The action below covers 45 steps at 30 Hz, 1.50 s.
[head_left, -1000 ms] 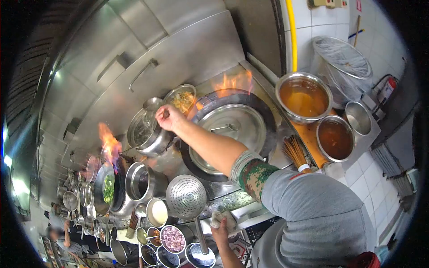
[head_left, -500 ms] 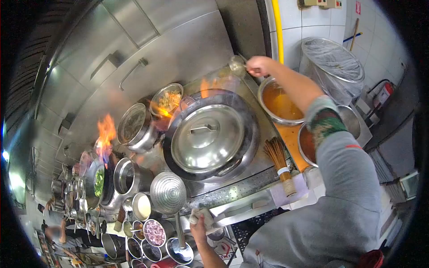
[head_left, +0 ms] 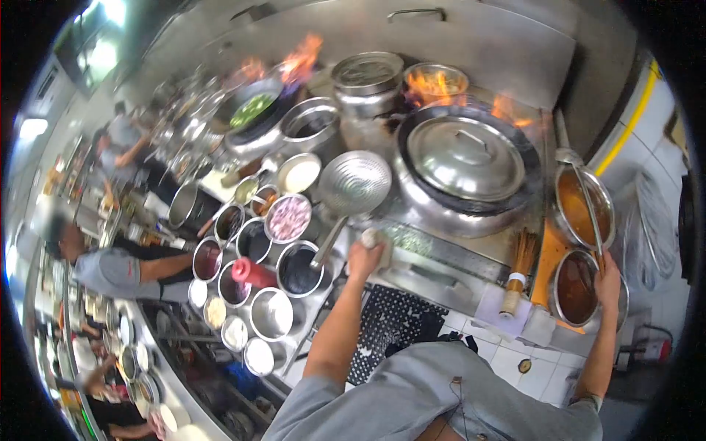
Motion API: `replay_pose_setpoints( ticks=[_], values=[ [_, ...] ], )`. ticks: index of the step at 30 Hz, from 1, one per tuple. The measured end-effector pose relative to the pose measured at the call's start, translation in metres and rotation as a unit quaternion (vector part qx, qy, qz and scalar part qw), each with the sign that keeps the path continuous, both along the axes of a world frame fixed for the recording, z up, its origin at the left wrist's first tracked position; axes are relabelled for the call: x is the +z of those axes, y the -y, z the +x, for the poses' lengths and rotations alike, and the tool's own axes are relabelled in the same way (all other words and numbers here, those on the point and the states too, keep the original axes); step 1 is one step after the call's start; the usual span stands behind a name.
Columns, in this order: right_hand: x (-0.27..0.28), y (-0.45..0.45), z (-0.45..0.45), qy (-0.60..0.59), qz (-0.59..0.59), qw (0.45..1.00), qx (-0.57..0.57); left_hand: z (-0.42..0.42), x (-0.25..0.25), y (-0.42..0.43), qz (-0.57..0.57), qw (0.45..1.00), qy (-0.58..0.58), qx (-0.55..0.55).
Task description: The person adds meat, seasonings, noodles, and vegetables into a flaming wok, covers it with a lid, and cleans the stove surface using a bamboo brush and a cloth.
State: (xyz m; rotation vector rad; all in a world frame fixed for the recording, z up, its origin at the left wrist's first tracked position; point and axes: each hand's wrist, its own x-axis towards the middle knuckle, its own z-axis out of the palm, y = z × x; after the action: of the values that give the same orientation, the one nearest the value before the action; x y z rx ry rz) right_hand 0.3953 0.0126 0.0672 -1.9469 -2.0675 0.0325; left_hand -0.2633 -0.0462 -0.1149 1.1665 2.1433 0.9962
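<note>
- In the head view, the right hand (head_left: pixel 607 283) has its fingers wrapped around the long handle of a metal ladle (head_left: pixel 568 156).
- The ladle reaches over a big metal bowl (head_left: pixel 611 209) of orange-brown soup, and its round end is up by the far rim.
- The right hand is just beside a second bowl (head_left: pixel 553 294), which has dark red-brown sauce in it. Both bowls are by an orange board (head_left: pixel 540 288).
- The left hand (head_left: pixel 362 261) is curled up around a pale rag (head_left: pixel 369 237), near the front of the stove. The hand hides part of the rag.
- A metal strainer (head_left: pixel 355 182) full of little holes is near the left hand, and its handle slants down toward the small pots.
- On the stove, a shiny lid (head_left: pixel 467 158) covers a big dark wok (head_left: pixel 531 165). Orange flames (head_left: pixel 507 110) show behind it.
- A bamboo brush (head_left: pixel 523 253) is between that wok and the right hand.
- On the left are pink-and-white onion slices (head_left: pixel 288 218) in a bowl, a red bottle (head_left: pixel 250 273) and many small pots.
- Farther off, another wok (head_left: pixel 271 87) has green vegetables (head_left: pixel 251 109) in it, with fire beside it.
- Another person in a grey shirt (head_left: pixel 110 272) is at the far left.
</note>
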Motion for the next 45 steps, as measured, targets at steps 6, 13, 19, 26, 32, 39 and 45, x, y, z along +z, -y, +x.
replay_pose_setpoints(
  ticks=[6, 13, 19, 26, 32, 39, 45],
  values=[
    [-0.004, 0.044, -0.116, 0.0, 0.032, 0.999, -0.003, 0.029, 0.031, 0.027, -0.004, 0.994, -0.036, 0.104],
    [-0.073, 0.07, -0.264, 0.017, -0.192, 0.977, -0.088, 0.095, 0.009, 0.077, 0.038, 0.994, -0.013, 0.102],
    [-0.099, 0.062, -0.245, 0.012, -0.249, 0.952, -0.177, 0.226, 0.008, 0.099, 0.008, 0.999, 0.005, -0.044],
    [-0.008, 0.075, -0.252, 0.035, -0.262, 0.965, 0.011, 0.265, 0.008, 0.112, 0.066, 0.973, 0.065, -0.213],
    [0.009, 0.005, -0.409, 0.098, -0.319, 0.916, 0.222, 0.228, 0.022, 0.124, 0.066, 0.963, 0.128, -0.23],
    [0.004, 0.005, -0.335, 0.229, -0.349, 0.858, 0.3, 0.083, 0.05, 0.161, -0.003, 0.984, 0.175, 0.013],
    [0.05, -0.015, -0.206, 0.305, -0.426, 0.824, 0.215, 0.001, 0.059, 0.061, 0.173, 0.974, -0.12, -0.085]
  ],
)
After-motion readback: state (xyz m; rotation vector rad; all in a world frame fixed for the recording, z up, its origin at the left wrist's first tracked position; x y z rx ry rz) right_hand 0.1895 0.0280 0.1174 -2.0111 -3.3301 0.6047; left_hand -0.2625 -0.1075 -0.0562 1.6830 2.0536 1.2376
